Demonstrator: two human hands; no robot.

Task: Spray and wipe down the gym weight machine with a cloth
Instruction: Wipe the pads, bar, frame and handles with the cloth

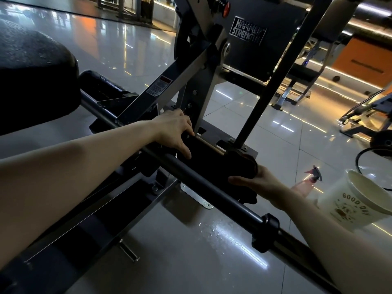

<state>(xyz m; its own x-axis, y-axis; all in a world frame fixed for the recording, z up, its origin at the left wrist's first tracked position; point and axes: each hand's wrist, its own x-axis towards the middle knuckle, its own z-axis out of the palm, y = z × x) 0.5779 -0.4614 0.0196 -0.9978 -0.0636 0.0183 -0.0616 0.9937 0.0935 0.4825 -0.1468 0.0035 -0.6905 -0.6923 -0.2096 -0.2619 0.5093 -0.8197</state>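
Floor: wet droplets (222, 232) shine on the tile at 6 o'clock, under the bar; probably overspray.
Bar: the weight machine's dark round bar (203, 183) runs from 10 o'clock to 4 o'clock.
Right hand (262, 182): at the cloth's 4 o'clock end. The thumb lies along its lower edge and the other fingers are hidden behind it, pinching the end, apparently to keep it taut.
Cloth (214, 160): black, draped over the bar between both hands, with a tail hanging below.
Left hand (176, 132): at the cloth's 10 o'clock end. The fingers curl over the top with the thumb down the near side, clasping cloth to bar for the wipe.
Spray bottle (305, 184): lying on the floor at 3 o'clock of the right hand, which frees both hands.
Bucket (356, 200): white, just beyond the bottle at 3 o'clock.
Logo plate (248, 32): at 12 o'clock, not yet reached.
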